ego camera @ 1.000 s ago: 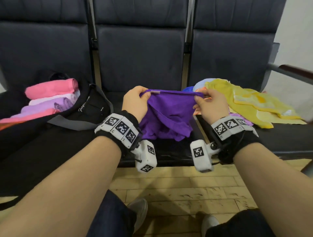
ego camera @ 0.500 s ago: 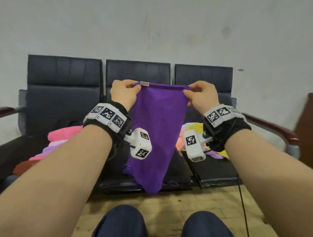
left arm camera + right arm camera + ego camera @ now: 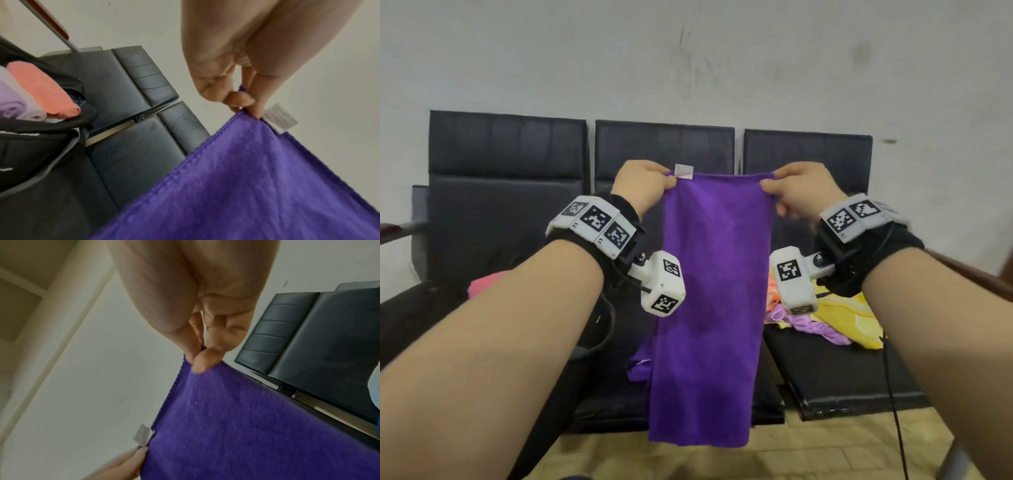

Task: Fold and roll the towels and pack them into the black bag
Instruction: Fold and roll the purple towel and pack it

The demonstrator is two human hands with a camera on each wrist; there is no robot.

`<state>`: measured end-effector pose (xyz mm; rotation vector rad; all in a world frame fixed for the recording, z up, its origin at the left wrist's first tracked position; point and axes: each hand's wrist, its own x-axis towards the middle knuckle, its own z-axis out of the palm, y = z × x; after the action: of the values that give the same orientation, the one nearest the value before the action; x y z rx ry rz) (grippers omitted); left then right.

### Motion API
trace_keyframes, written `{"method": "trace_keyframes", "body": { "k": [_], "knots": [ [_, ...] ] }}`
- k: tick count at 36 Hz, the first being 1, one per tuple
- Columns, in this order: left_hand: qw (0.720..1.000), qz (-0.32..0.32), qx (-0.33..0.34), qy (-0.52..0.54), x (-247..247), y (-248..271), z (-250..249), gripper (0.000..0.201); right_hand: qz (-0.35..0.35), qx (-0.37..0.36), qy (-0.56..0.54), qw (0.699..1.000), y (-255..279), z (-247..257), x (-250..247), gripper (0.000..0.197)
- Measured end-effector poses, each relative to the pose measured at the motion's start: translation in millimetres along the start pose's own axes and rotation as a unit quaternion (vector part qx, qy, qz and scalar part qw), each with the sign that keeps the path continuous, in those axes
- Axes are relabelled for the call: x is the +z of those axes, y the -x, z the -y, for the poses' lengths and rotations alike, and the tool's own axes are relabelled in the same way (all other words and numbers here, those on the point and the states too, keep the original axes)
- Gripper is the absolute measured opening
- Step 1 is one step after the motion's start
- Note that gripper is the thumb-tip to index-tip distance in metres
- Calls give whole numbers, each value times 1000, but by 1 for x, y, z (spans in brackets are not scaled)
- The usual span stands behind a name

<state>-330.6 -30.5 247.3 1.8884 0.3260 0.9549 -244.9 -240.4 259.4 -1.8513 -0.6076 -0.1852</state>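
Observation:
A purple towel (image 3: 712, 308) hangs full length in front of the black seats, held up by its top edge. My left hand (image 3: 650, 185) pinches its top left corner beside a small white label (image 3: 684, 171). My right hand (image 3: 787, 192) pinches the top right corner. The left wrist view shows thumb and fingers (image 3: 255, 110) nipping the purple towel (image 3: 246, 186) by its hem. In the right wrist view fingertips (image 3: 203, 363) clamp the other corner of the purple towel (image 3: 246, 426). The black bag (image 3: 37, 146) lies on the left seat with rolled pink and lilac towels (image 3: 41, 91) inside.
A heap of loose yellow, lilac and orange towels (image 3: 835, 315) lies on the right seat. The row of black seats (image 3: 517, 212) stands against a pale wall, with armrests (image 3: 393, 229) at both ends. A black cable (image 3: 893, 394) hangs down at the right. Wooden floor lies below.
Both hands have lifted the purple towel off the middle seat and raised it. It now hangs flat and straight, wider between my hands than half a second ago.

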Motion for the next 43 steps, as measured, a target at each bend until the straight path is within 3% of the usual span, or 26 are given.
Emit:
{"method": "trace_keyframes", "body": {
  "k": [4, 9, 13, 17, 20, 22, 25, 28, 31, 34, 39, 43],
  "knots": [
    [1000, 24, -18, 9, 15, -29, 13, 11, 29, 52, -95, 994, -35, -12, 20, 15],
    [991, -6, 38, 132, 28, -66, 8, 18, -51, -53, -157, 985, -72, -20, 44, 26],
    [989, -9, 24, 145, 39, -67, 36, 21, -58, -67, -176, 980, -71, -48, 61, 25],
    [994, 6, -59, 93, 55, -37, 97, 6, -43, -14, -114, 992, -49, -104, 79, 23],
    [987, 36, -141, 73, 74, -1, 148, 10, -29, 42, -58, 997, -22, -153, 87, 16],
    [973, 67, -203, 89, 88, 34, 171, 11, -13, 86, -37, 996, 1, -182, 92, 18],
    [945, 114, -287, 110, 110, 82, 208, 27, 26, 159, -53, 986, 30, -225, 102, 25],
    [927, 174, -326, 67, 120, 117, 234, 27, 74, 199, -9, 977, 54, -260, 107, 24],
    [927, 190, -324, 7, 122, 131, 246, 25, 87, 198, 62, 974, 71, -282, 104, 15],
    [939, 170, -295, -50, 119, 133, 246, 25, 62, 198, 70, 976, 78, -291, 98, 22],
    [943, 156, -295, 17, 122, 131, 238, 20, 50, 205, 53, 976, 77, -298, 86, 22],
    [944, 163, -287, 10, 125, 130, 240, 17, 47, 206, 25, 977, 80, -303, 80, 20]
  ]
}}
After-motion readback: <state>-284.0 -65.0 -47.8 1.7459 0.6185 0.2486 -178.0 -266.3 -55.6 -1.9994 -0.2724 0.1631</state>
